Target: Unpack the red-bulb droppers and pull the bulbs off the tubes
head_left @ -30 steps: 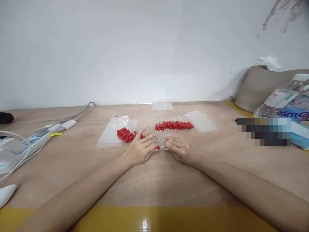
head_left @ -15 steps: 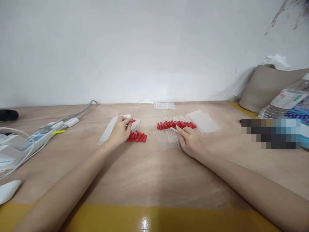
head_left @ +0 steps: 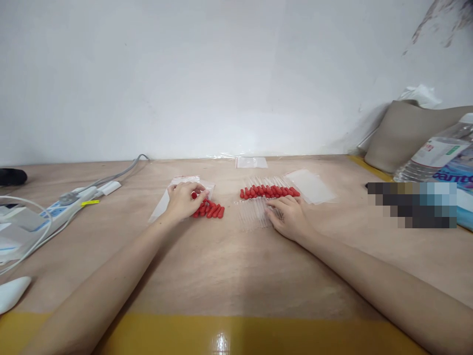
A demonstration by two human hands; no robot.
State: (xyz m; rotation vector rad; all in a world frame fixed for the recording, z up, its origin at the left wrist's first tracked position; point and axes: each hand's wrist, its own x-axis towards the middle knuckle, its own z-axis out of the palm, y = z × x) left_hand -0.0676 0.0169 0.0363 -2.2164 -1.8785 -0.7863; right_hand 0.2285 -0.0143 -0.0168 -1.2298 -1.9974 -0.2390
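My left hand (head_left: 184, 201) is curled at the left, with a red rubber bulb (head_left: 194, 195) between its thumb and fingers. Just below its fingertips lies a loose pile of red rubber bulbs (head_left: 212, 211). My right hand (head_left: 290, 217) rests at the right end of a row of clear glass tubes (head_left: 252, 214), thumb and forefinger closed around a tube there; the grip is partly hidden. Behind that row, droppers with red bulbs (head_left: 269, 191) lie side by side, bulbs toward me and glass stems pointing away.
Clear zip bags lie under the left hand (head_left: 158, 208), right of the droppers (head_left: 312, 186) and near the wall (head_left: 252, 162). A power strip (head_left: 61, 209) with cables stands left. A water bottle (head_left: 430, 158) and a grey-brown container (head_left: 391, 135) are at right.
My left hand has turned, and the red bulb in its fingers has shifted toward the palm. My right hand's forefinger and thumb have drawn in over the glass tubes.
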